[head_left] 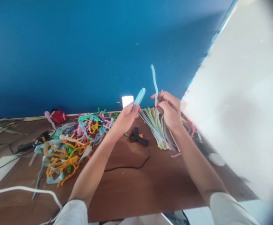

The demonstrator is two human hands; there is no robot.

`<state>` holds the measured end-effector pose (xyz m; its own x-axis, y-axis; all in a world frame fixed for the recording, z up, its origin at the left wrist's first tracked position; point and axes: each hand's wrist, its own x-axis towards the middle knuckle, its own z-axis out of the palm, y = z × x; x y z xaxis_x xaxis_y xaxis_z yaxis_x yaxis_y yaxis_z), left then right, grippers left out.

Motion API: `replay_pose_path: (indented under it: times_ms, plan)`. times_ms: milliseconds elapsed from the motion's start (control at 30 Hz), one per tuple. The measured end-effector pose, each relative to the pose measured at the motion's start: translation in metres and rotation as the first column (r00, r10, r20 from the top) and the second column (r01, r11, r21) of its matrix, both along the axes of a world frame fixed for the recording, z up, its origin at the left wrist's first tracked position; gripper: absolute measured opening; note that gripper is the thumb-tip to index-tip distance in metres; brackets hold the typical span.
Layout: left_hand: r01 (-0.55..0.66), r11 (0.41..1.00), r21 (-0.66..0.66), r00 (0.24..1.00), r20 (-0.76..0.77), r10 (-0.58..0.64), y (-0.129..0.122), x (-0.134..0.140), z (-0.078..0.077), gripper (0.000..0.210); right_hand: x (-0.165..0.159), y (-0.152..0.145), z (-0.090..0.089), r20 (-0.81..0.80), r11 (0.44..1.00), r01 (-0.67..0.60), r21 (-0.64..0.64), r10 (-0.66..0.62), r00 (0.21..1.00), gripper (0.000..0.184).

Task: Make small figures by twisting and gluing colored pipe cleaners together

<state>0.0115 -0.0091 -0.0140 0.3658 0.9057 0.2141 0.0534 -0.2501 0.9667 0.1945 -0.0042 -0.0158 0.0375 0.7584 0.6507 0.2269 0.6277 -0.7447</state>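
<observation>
My left hand (129, 116) is closed on a light blue pipe cleaner loop (140, 96), which stands up from between thumb and fingers. To its right, my right hand (169, 109) pinches a straight light blue pipe cleaner (154, 79) near its lower end, the free end pointing up. Both hands are raised above the table, a short way apart. Whether the loop and the straight piece are joined cannot be seen. Below the right hand lies a bundle of pastel pipe cleaners (158, 131), partly hidden by the hand and forearm.
A black glue gun (138, 136) lies mid-table (127, 190), its cord trailing left. A heap of bent colourful pipe cleaners (77, 137) spreads at left. Behind my left hand stands a lit phone (127, 100). A blue wall (91, 56) closes the back; a white wall (244, 109) bounds the right.
</observation>
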Motion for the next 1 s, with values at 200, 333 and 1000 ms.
replay_pose_path:
  times_ms: [200, 333, 1000]
  plan:
    - [-0.001, 0.998, -0.061, 1.000, -0.001, 0.001, -0.001, 0.002, 0.002, 0.029, -0.005, -0.015, 0.008, -0.119, 0.997, 0.005, 0.076, 0.004, 0.993, 0.024]
    - [0.006, 0.993, -0.119, 0.999, 0.036, -0.001, -0.002, 0.001, 0.006, 0.037, -0.007, -0.023, 0.015, -0.109, 0.984, 0.115, 0.139, -0.101, 0.989, 0.025]
    - [-0.107, 0.951, 0.289, 0.992, -0.034, 0.121, 0.000, 0.003, -0.003, 0.025, -0.001, -0.024, 0.015, 0.021, 0.990, 0.081, 0.114, -0.084, 0.996, 0.023]
